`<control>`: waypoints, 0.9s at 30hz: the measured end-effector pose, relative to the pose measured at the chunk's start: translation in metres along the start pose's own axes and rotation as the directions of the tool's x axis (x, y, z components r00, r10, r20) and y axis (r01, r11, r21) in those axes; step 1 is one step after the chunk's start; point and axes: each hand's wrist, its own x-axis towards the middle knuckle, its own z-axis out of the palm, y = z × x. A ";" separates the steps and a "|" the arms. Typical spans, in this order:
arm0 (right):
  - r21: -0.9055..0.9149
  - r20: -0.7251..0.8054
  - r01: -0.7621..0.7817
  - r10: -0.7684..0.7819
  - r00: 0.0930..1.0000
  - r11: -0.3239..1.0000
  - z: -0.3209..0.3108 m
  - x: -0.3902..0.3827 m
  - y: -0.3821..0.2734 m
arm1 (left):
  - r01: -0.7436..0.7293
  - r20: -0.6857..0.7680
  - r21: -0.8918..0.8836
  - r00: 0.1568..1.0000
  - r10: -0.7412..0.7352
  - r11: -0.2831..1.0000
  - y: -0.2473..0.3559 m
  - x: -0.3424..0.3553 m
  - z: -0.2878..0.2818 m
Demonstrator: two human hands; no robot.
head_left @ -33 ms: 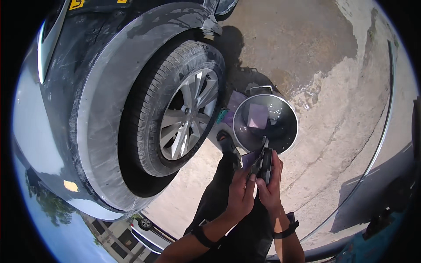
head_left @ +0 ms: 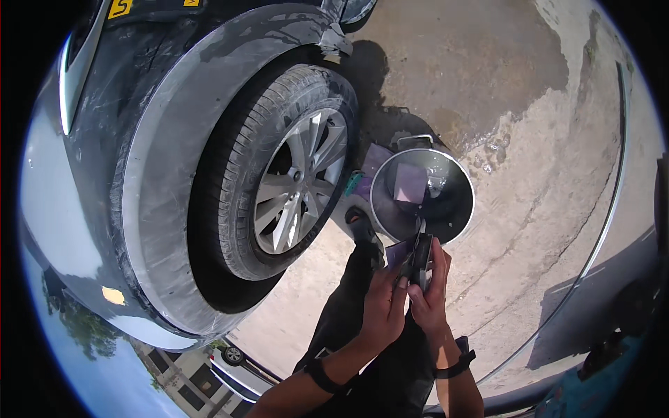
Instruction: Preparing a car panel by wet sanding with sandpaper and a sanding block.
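My left hand (head_left: 382,306) and my right hand (head_left: 431,299) are both closed around a dark hand sanding block (head_left: 421,259) with a metal clamp at its top. A purple abrasive sheet (head_left: 398,251) juts out on the block's left. Just beyond my hands stands a round metal pot (head_left: 453,209) with a handle and some liquid, holding a lilac square pad (head_left: 411,181). More purple sheets (head_left: 375,159) and a teal-coloured item (head_left: 353,183) lie between the pot and the car's wheel (head_left: 296,177).
A dark car body with a dull, scuffed grey wheel arch (head_left: 160,181) fills the left. My shoe (head_left: 359,226) is beside the pot. A white car (head_left: 237,376) shows at the bottom left. The concrete ground (head_left: 523,174) has a wet patch and a long metal strip (head_left: 612,195) at right.
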 end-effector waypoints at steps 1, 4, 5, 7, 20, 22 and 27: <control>-0.092 -0.017 0.060 -0.062 0.998 0.994 0.000 0.001 0.000 | -0.034 0.014 0.041 0.999 0.033 0.999 0.002 0.001 -0.001; -0.131 -0.016 0.039 -0.041 0.999 0.991 0.002 0.001 -0.006 | -0.052 0.046 0.097 0.998 0.047 0.994 0.002 0.000 -0.002; -0.133 -0.018 0.036 -0.039 0.999 0.991 0.003 0.000 -0.006 | -0.040 0.060 0.110 0.998 0.034 0.993 0.002 0.001 -0.001; -0.094 -0.065 0.010 -0.016 0.998 0.996 0.004 -0.004 -0.003 | -0.071 0.073 0.131 0.995 0.062 0.989 0.004 0.003 0.001; 0.851 0.239 -0.342 0.287 0.928 0.397 -0.001 -0.024 0.024 | -0.165 0.241 0.332 0.967 0.085 0.929 0.021 0.009 -0.011; 0.825 0.357 -0.493 0.420 0.834 0.278 -0.007 -0.026 0.029 | -0.176 0.211 0.391 0.972 0.098 0.903 0.022 0.009 -0.014; 0.857 0.272 -0.445 0.507 0.818 0.259 -0.005 -0.016 0.029 | -0.059 0.141 0.144 0.989 0.039 0.988 0.016 0.003 -0.055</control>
